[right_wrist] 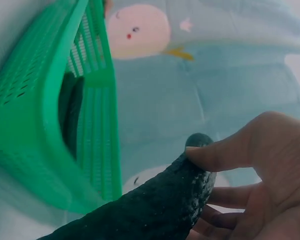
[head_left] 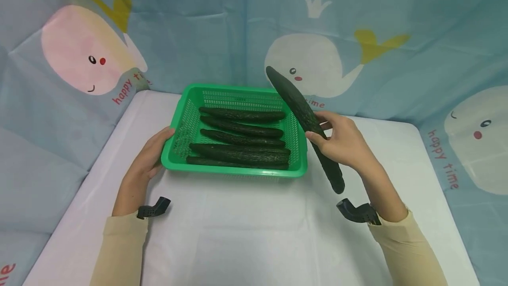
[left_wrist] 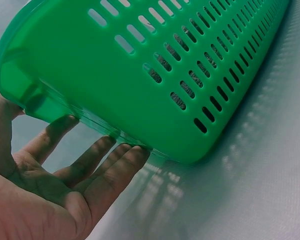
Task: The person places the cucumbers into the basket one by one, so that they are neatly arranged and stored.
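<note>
My right hand (head_left: 343,138) pinches a long dark green cucumber (head_left: 293,98) between thumb and fingers. The cucumber slants over the right rim of a green plastic basket (head_left: 234,173), its upper end pointing to the back. In the right wrist view, the thumb lies across the cucumber (right_wrist: 155,202). At the basket's left end, my left hand (head_left: 152,151) holds the rim. The left wrist view shows its fingertips against the basket's outer side (left_wrist: 110,95), with the thumb partly hidden at the rim. Several cucumbers (head_left: 242,153) lie side by side across the basket.
The basket stands on a table with a white cloth (head_left: 246,242), near its back edge. A blue curtain (head_left: 198,34) printed with whales hangs behind and along both sides. Small black devices (head_left: 355,212) are strapped to both wrists.
</note>
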A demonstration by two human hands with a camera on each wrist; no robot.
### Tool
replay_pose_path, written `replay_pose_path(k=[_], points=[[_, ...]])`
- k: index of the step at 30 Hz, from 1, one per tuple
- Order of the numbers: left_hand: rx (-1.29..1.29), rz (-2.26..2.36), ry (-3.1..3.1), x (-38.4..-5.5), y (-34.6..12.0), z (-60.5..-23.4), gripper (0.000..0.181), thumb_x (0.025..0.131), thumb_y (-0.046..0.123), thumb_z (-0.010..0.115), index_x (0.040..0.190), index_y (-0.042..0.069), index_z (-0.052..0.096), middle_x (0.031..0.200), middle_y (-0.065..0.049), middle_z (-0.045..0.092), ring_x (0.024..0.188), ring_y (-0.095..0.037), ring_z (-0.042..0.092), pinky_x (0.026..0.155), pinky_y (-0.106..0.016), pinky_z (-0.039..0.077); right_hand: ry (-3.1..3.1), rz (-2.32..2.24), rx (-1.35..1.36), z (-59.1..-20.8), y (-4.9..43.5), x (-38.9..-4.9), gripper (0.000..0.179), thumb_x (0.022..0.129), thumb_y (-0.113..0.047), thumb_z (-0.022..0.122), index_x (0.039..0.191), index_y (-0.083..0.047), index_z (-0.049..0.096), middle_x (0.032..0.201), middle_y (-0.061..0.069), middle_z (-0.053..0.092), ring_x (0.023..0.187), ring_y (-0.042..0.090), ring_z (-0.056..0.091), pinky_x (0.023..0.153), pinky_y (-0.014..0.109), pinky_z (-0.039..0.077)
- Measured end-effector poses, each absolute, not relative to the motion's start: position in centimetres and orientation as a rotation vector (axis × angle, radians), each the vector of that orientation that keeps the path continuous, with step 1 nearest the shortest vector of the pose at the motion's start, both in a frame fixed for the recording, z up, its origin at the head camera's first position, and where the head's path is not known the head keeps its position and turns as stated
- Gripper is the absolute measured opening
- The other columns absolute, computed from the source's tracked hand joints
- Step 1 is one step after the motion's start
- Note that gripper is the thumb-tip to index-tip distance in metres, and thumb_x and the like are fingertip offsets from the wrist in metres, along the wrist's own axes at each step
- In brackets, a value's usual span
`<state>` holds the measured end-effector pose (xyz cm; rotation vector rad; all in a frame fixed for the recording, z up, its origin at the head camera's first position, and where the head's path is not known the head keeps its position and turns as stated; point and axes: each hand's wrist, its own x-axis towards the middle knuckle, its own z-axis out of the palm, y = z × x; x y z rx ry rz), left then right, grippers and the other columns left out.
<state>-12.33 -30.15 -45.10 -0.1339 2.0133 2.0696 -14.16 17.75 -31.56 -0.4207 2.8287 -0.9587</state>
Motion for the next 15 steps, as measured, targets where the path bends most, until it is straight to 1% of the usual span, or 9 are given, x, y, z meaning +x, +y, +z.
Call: replay_pose_path(k=[2,11,12,14,15], points=[[-0.134,2.074,2.02,-12.3,-30.1,-45.1,0.076,0.112,0.049,0.047,0.17,0.008,0.019,0.139,0.008,0.055,0.118,0.001,0.067,0.095,-0.018,0.061,2.814,-0.944,-0.439,-30.9,17.1,-14.4,0.057,0.102,-0.028,0.069,0.153,-0.005,0.054,0.152,0.017,0.06,0.131,0.039,0.065,0.101,0.062,0.055],[-0.125,2.078,2.016,-12.1,-30.1,-44.9,0.073,0.113,0.049,0.045,0.169,0.007,0.023,0.137,0.004,0.057,0.116,-0.001,0.067,0.093,-0.018,0.062,2.826,-0.828,-0.573,-29.4,13.0,-15.9,0.053,0.1,-0.027,0.071,0.148,-0.007,0.061,0.143,0.013,0.068,0.123,0.033,0.069,0.093,0.056,0.058],[-0.128,2.074,2.022,-12.1,-30.0,-44.9,0.074,0.113,0.049,0.045,0.169,0.007,0.022,0.137,0.004,0.057,0.115,-0.001,0.068,0.093,-0.018,0.062,2.832,-0.811,-0.585,-29.4,12.5,-16.1,0.053,0.1,-0.028,0.071,0.147,-0.008,0.061,0.137,0.013,0.071,0.122,0.032,0.069,0.092,0.055,0.058],[-0.13,2.06,2.038,-12.1,-30.0,-44.8,0.075,0.113,0.05,0.045,0.169,0.008,0.022,0.138,0.003,0.057,0.116,0.0,0.069,0.094,-0.019,0.062,2.839,-0.785,-0.619,-29.3,11.5,-16.4,0.052,0.099,-0.027,0.072,0.147,-0.008,0.062,0.131,0.012,0.074,0.121,0.032,0.069,0.094,0.057,0.058],[-0.133,2.054,2.046,-12.1,-30.0,-44.8,0.075,0.112,0.051,0.046,0.169,0.008,0.021,0.139,0.002,0.057,0.116,0.0,0.069,0.094,-0.019,0.062,2.837,-0.773,-0.639,-29.3,11.0,-16.5,0.052,0.099,-0.027,0.072,0.147,-0.008,0.062,0.123,0.013,0.075,0.12,0.032,0.069,0.094,0.057,0.058]])
